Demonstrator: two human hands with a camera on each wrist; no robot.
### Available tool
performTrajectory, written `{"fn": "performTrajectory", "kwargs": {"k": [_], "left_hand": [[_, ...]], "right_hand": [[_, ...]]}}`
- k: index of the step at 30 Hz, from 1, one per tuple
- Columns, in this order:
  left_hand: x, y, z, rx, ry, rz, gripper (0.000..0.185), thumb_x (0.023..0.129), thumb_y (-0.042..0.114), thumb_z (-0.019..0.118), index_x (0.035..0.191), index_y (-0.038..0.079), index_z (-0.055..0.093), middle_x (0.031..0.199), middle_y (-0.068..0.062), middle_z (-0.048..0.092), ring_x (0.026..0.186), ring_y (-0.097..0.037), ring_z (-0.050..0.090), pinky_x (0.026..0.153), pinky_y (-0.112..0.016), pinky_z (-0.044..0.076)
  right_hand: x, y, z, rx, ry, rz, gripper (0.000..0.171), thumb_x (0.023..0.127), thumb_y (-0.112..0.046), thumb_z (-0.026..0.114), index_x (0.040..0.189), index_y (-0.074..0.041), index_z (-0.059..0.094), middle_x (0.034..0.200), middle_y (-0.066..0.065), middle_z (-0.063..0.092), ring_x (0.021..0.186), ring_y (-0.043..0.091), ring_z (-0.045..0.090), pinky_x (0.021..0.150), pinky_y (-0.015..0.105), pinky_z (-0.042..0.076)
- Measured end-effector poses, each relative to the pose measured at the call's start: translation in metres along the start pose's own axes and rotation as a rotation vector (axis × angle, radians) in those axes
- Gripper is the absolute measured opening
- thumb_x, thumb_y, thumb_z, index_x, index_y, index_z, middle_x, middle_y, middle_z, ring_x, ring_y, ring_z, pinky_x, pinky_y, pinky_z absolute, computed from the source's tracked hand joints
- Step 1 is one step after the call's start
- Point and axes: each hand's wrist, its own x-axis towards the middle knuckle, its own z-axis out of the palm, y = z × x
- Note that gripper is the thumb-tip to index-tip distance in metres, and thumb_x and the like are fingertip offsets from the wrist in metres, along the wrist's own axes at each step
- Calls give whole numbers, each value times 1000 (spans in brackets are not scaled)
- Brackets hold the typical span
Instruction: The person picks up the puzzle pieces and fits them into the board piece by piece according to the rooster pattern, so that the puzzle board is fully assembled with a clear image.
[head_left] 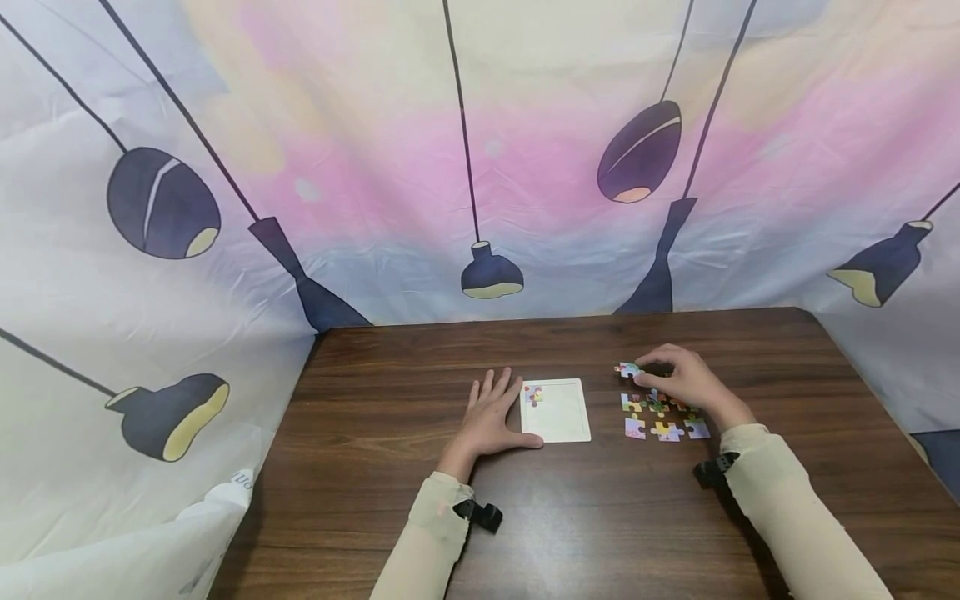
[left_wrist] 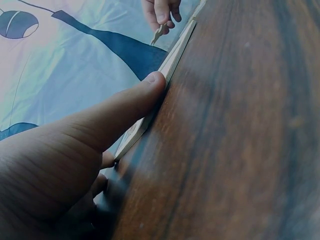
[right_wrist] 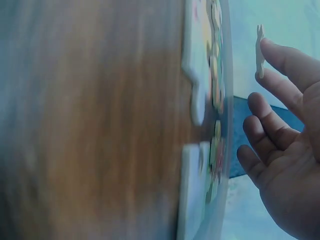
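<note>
puzzle board [head_left: 558, 412] on table [head_left: 600, 517], loose pieces [head_left: 660, 417] to its right

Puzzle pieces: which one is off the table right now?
The puzzle piece pinched in the right hand; the loose pieces lie flat on the table.

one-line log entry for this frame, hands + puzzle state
left hand: flat on table, thumb against puzzle tray | right hand: pinches puzzle piece | loose pieces: right of tray

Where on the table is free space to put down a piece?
The dark wooden table is bare in front of both hands, behind the white square puzzle tray, and between it and the loose colourful puzzle pieces. It is crowded under the right hand.
</note>
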Motion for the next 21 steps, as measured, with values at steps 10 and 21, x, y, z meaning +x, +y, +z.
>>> {"fn": "performTrajectory", "kwargs": {"k": [10,21], "left_hand": [[0,0,-1,-3,0,1,118,81,62,86,169,13,26,177,-11,9,162,-36,-6,129,-59,-4],[1,0,0,14,-8,-2,118,81,63,85,169,12,25,176,-12,9,162,-37,-5,129,-59,-4]], "right_hand": [[6,-7,12,43,-5,-23,37,98,-28,79,127,-5,76,129,19,66,123,45,60,101,67,49],[16,-21,30,72,-18,-61,33,95,-23,82,121,-4,78,123,17,68,116,41,64,98,62,53]]}}
